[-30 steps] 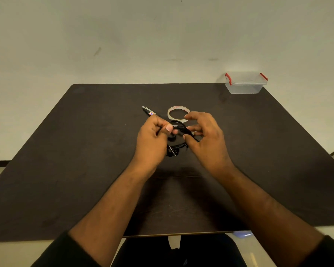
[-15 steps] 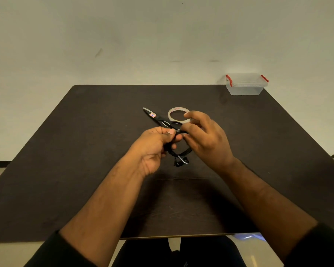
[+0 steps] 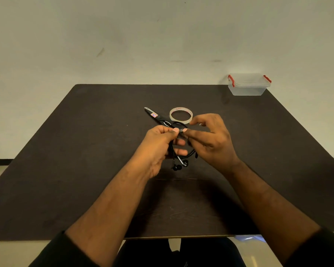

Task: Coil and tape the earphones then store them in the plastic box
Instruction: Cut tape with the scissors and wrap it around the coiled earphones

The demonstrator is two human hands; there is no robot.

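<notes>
Black earphones (image 3: 178, 162) pinched between left hand (image 3: 158, 147), right hand (image 3: 210, 139)

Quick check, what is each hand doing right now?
Left hand: closed, gripping the coiled earphones.
Right hand: closed, its fingers pinching the earphones at the top of the coil.

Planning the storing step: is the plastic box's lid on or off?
On: the plastic box has its lid seated, red clips at both ends.
</notes>
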